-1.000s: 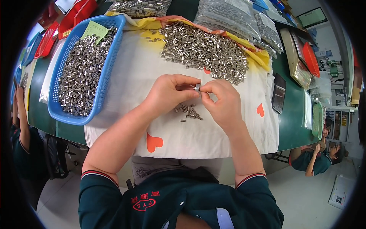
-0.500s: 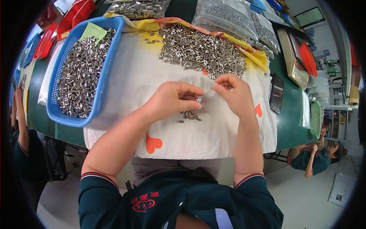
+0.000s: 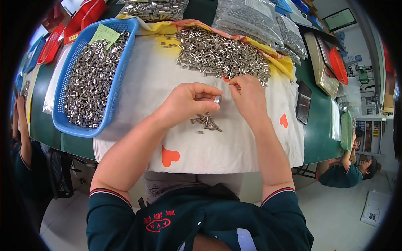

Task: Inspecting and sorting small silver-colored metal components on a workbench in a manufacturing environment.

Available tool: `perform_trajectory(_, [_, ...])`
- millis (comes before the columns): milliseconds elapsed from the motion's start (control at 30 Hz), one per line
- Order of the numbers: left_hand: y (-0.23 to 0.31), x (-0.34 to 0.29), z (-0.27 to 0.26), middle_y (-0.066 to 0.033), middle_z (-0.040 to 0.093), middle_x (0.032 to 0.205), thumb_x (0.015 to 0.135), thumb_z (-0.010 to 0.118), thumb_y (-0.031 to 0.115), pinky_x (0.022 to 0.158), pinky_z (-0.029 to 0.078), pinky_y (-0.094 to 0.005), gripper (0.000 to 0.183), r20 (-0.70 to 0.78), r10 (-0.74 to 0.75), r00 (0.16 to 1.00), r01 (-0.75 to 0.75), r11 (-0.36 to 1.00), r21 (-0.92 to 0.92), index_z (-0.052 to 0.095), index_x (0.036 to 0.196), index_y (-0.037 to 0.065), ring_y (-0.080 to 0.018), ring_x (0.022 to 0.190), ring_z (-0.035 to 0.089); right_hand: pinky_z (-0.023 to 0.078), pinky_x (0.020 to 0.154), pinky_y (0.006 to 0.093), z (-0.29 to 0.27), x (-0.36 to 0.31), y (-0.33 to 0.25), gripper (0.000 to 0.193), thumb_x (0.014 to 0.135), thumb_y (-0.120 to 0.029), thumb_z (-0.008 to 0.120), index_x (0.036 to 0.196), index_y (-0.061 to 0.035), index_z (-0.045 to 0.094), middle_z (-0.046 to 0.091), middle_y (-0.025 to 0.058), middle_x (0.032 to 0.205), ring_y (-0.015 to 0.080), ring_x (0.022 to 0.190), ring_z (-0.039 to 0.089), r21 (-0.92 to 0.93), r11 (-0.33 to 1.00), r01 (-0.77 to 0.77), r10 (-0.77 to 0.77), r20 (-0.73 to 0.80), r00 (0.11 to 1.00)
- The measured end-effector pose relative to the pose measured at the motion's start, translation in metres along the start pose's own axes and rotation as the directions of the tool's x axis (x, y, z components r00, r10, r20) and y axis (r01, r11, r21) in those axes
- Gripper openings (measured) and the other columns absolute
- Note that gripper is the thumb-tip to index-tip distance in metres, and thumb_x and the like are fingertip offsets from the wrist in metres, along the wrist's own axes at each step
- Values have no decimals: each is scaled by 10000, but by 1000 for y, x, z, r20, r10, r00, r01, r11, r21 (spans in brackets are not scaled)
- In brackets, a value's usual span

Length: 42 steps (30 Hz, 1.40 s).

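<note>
My left hand (image 3: pixel 190 102) is closed, with a small silver metal piece (image 3: pixel 217 99) with a round end pinched between thumb and fingers. To its right, my right hand (image 3: pixel 248 94) has its fingers drawn together by the near edge of a large pile of small metal cylinders (image 3: pixel 224 52); whether anything is between those fingertips is hidden. Below my left hand, a small cluster of similar cylinders (image 3: pixel 207 122) lies on the white cloth (image 3: pixel 217 152), which has red hearts and a yellow border.
A blue basket (image 3: pixel 109 106) full of metal cylinders stands on the left. Clear bags of metal parts (image 3: pixel 247 23) line the back. A dark phone (image 3: pixel 303 102) lies on the green table (image 3: pixel 320 138) to the right. Other people sit at both sides.
My right hand has moved slightly left and up to the pile's edge, its fingers closing together. My left hand has shifted slightly left and up, showing more of the small cluster.
</note>
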<state>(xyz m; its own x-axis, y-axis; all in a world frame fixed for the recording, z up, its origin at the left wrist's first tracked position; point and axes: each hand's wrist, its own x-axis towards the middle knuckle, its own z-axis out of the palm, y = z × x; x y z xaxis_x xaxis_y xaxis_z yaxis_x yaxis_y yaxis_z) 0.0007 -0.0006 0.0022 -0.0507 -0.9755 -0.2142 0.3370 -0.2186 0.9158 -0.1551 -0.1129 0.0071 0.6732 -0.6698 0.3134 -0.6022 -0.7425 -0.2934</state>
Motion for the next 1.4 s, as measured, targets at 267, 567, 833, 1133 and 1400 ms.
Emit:
perform_trajectory(267, [1,1,-1,-35,614,881,762,636,33,689,471,-209,319,-80,15,997,-16,1000,-5,569,1071,-8,-64,772,563,427,660,228,-21,-19,-23,107,709,25,606,811,-6,611,589,27,768,93,719,538,706,691,-158,50,171,984])
perform_trajectory(567, [-5,1,0,-40,625,864,762,645,46,685,469,-203,332,-148,16,989,-6,998,69,570,1080,-13,-66,761,567,452,604,298,-11,-25,-36,110,661,12,616,757,-36,592,589,60,723,216,684,557,439,894,96,-46,-124,991])
perform_trajectory(833, [-2,0,-1,-58,633,885,772,633,41,686,472,-204,323,-113,25,993,-26,1000,-5,564,1080,-26,-74,776,577,438,582,308,-12,-25,-37,105,669,13,611,759,-35,588,578,59,704,220,665,543,502,861,88,-27,-129,991])
perform_trajectory(1133, [3,-1,1,-55,632,875,761,634,22,685,475,-204,312,-139,48,989,-30,992,127,573,1064,-28,-74,773,577,452,588,297,-12,-26,-33,106,690,-2,615,790,-32,597,592,59,722,210,667,559,502,859,99,-37,-131,991])
perform_trajectory(1400, [5,-3,3,-73,626,894,758,631,-1,716,486,-210,337,-121,13,993,-5,998,68,551,1083,-41,-102,791,593,460,606,272,-20,-26,-29,87,708,-27,631,791,-21,606,603,75,737,196,671,573,742,639,-204,138,151,979])
